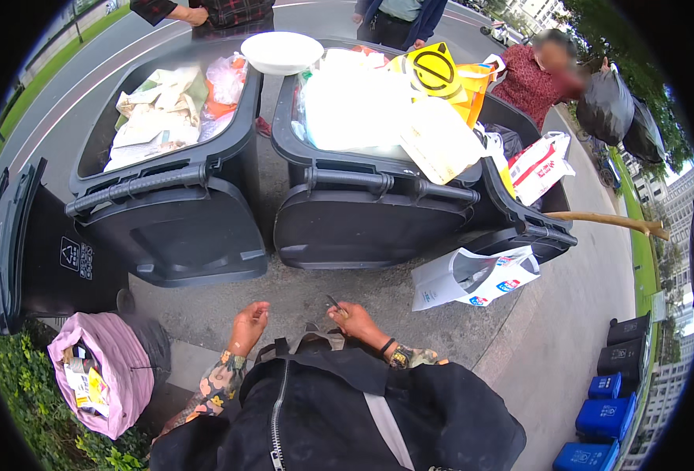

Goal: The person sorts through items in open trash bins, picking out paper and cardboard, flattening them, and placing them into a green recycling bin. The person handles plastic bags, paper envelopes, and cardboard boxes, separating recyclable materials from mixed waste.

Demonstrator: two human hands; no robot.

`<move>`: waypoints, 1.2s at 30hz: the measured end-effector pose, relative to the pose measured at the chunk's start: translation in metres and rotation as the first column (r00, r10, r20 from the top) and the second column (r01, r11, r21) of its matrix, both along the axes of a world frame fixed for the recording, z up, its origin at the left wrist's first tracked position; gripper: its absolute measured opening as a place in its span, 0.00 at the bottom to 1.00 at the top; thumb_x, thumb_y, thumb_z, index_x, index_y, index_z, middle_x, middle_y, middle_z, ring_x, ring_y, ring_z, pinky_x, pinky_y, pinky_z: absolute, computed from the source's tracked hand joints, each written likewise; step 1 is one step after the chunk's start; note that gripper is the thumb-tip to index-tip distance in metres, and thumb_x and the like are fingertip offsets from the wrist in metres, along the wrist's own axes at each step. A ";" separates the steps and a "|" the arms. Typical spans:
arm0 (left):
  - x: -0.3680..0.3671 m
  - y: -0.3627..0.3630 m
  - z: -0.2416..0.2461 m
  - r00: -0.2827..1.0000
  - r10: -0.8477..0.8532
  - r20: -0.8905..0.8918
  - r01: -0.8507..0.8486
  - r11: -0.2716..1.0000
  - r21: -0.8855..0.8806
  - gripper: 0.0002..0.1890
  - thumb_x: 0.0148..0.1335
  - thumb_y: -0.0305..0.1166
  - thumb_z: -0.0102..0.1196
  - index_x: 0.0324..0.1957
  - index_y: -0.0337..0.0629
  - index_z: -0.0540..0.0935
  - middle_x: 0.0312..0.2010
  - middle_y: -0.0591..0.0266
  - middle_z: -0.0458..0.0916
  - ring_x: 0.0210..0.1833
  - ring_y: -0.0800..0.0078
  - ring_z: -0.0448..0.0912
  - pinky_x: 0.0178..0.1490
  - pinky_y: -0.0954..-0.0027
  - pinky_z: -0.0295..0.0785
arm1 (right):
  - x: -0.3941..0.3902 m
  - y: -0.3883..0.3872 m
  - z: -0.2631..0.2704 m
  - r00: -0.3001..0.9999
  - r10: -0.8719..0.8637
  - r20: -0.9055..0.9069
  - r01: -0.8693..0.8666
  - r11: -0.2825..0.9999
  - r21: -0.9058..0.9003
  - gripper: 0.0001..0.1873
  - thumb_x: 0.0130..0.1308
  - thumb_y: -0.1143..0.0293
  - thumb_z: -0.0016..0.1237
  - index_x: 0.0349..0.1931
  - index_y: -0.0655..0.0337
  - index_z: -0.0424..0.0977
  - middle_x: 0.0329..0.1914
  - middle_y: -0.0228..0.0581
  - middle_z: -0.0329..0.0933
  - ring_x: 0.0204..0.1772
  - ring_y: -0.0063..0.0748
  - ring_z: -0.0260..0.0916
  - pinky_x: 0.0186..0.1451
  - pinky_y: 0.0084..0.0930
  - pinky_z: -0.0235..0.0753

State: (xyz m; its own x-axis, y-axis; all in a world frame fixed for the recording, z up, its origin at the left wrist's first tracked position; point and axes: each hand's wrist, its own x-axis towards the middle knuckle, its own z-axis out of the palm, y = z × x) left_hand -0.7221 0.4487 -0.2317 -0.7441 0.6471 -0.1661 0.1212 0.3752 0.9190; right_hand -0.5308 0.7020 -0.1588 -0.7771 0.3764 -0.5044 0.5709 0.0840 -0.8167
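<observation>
My right hand [355, 322] holds a small thin tool [335, 304] that looks like a knife, its dark tip pointing forward. Level with it on the left, my left hand [250, 327] hovers with loosely curled fingers and nothing visible in it. Ahead stand two dark wheeled bins with their lids hanging down: the left bin [164, 171] holds sacks and plastic bags, the middle bin [347, 162] is heaped with bright white material, badly overexposed. On top of that heap lie a flat pale piece [444, 138] and a yellow printed bag [432, 70].
A white plastic bag [470, 279] stands on the pavement, right of my hands. A pink sack [102, 374] of refuse sits by the hedge. From the right bin [550, 232] juts a wooden stick [608, 219]. A person [523, 82] carries black bags [606, 106]; two others stand behind the bins.
</observation>
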 end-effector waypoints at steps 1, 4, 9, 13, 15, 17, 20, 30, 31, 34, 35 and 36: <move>-0.002 0.033 0.023 1.000 -0.004 -0.006 0.005 0.993 0.120 0.10 0.66 0.25 0.60 0.48 0.36 0.83 0.35 0.64 0.85 0.37 0.80 0.80 0.42 0.74 0.77 | -0.004 0.019 0.015 1.000 -0.026 -0.008 0.026 0.999 -0.041 0.13 0.72 0.61 0.52 0.45 0.60 0.79 0.21 0.31 0.76 0.23 0.23 0.73 0.30 0.26 0.73; -0.007 0.111 0.075 0.977 -0.105 0.184 0.061 0.971 0.231 0.07 0.67 0.27 0.61 0.44 0.35 0.84 0.34 0.66 0.83 0.36 0.83 0.79 0.40 0.76 0.76 | -0.016 0.084 0.064 0.952 -0.262 -0.158 0.261 0.965 -0.027 0.12 0.72 0.65 0.52 0.48 0.62 0.79 0.24 0.30 0.76 0.26 0.19 0.72 0.32 0.22 0.72; -0.029 0.180 0.130 0.918 -0.391 0.067 0.366 0.900 0.238 0.06 0.67 0.27 0.62 0.36 0.32 0.85 0.33 0.65 0.83 0.35 0.84 0.78 0.39 0.78 0.74 | -0.025 0.205 0.134 0.555 -0.398 -0.730 0.756 0.607 0.244 0.12 0.69 0.76 0.57 0.52 0.64 0.79 0.39 0.29 0.78 0.37 0.14 0.69 0.41 0.13 0.70; -0.058 0.232 0.175 0.867 -0.497 0.045 0.460 0.830 0.315 0.06 0.68 0.27 0.61 0.38 0.33 0.85 0.36 0.64 0.83 0.35 0.83 0.78 0.39 0.78 0.74 | -0.035 0.258 0.162 0.703 -0.146 -0.696 0.711 0.134 0.690 0.17 0.63 0.75 0.62 0.53 0.66 0.77 0.52 0.45 0.79 0.55 0.35 0.78 0.60 0.31 0.77; -0.075 0.257 0.204 0.855 -0.519 0.011 0.472 0.785 0.401 0.06 0.69 0.28 0.60 0.40 0.34 0.85 0.38 0.63 0.84 0.37 0.82 0.79 0.41 0.77 0.75 | -0.040 0.277 0.167 0.558 -0.481 -0.676 0.826 0.244 0.508 0.20 0.64 0.70 0.63 0.54 0.68 0.77 0.54 0.49 0.80 0.56 0.39 0.78 0.63 0.31 0.75; -0.093 0.283 0.229 0.853 -0.521 -0.023 0.486 0.779 0.395 0.08 0.71 0.29 0.58 0.45 0.35 0.84 0.41 0.64 0.83 0.39 0.82 0.79 0.44 0.78 0.76 | -0.043 0.295 0.164 0.560 -0.503 -0.658 0.822 0.238 0.518 0.25 0.65 0.63 0.64 0.56 0.69 0.75 0.53 0.52 0.81 0.56 0.41 0.79 0.63 0.31 0.74; -0.116 0.325 0.250 0.859 -0.509 -0.051 0.472 0.749 0.466 0.13 0.72 0.30 0.56 0.55 0.37 0.81 0.47 0.67 0.82 0.45 0.83 0.77 0.47 0.78 0.74 | -0.044 0.316 0.148 0.547 -0.574 -0.610 0.828 0.261 0.497 0.28 0.66 0.57 0.61 0.58 0.69 0.73 0.51 0.55 0.82 0.56 0.44 0.80 0.61 0.34 0.75; -0.141 0.511 0.232 0.892 -0.388 0.232 0.340 0.914 0.224 0.40 0.68 0.52 0.58 0.71 0.33 0.63 0.57 0.51 0.77 0.52 0.70 0.78 0.47 0.73 0.76 | -0.058 0.346 0.141 0.431 -0.827 -0.361 0.902 0.385 0.194 0.28 0.67 0.61 0.59 0.62 0.66 0.67 0.44 0.46 0.78 0.39 0.32 0.72 0.40 0.25 0.69; -0.139 0.521 0.232 0.865 -0.394 0.309 0.339 0.915 0.219 0.41 0.67 0.53 0.58 0.71 0.33 0.62 0.57 0.51 0.77 0.51 0.70 0.78 0.45 0.73 0.76 | -0.057 0.348 0.142 0.425 -0.847 -0.320 0.904 0.384 0.186 0.28 0.67 0.63 0.59 0.63 0.66 0.66 0.43 0.45 0.77 0.37 0.30 0.71 0.38 0.24 0.68; -0.137 0.537 0.232 0.856 -0.388 0.342 0.360 0.922 0.145 0.45 0.66 0.58 0.57 0.72 0.34 0.61 0.55 0.51 0.78 0.50 0.69 0.78 0.42 0.74 0.76 | -0.057 0.349 0.139 0.389 -0.843 -0.372 0.913 0.406 0.035 0.28 0.68 0.66 0.59 0.63 0.65 0.64 0.41 0.41 0.75 0.32 0.24 0.68 0.30 0.20 0.65; -0.137 0.537 0.232 0.841 -0.401 0.363 0.384 0.915 0.121 0.46 0.65 0.60 0.57 0.72 0.34 0.60 0.54 0.52 0.78 0.49 0.69 0.78 0.40 0.74 0.76 | -0.055 0.349 0.136 0.401 -0.823 -0.402 0.901 0.434 0.010 0.28 0.68 0.67 0.59 0.64 0.64 0.64 0.41 0.40 0.74 0.30 0.22 0.67 0.28 0.18 0.64; -0.140 0.537 0.234 0.807 -0.502 0.311 0.484 0.864 0.137 0.47 0.65 0.61 0.57 0.72 0.34 0.60 0.53 0.52 0.78 0.49 0.69 0.78 0.39 0.75 0.76 | -0.053 0.346 0.132 0.395 -0.789 -0.471 0.877 0.476 -0.063 0.28 0.68 0.68 0.59 0.64 0.64 0.63 0.40 0.38 0.74 0.28 0.21 0.66 0.26 0.17 0.63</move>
State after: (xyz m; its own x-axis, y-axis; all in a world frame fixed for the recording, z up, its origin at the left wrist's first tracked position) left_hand -0.8624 0.9855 0.0019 -0.2311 0.9259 -0.2989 -0.0312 0.3001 0.9534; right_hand -0.5836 1.0482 -0.0263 -0.1149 0.9881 -0.1021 0.0752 -0.0938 -0.9927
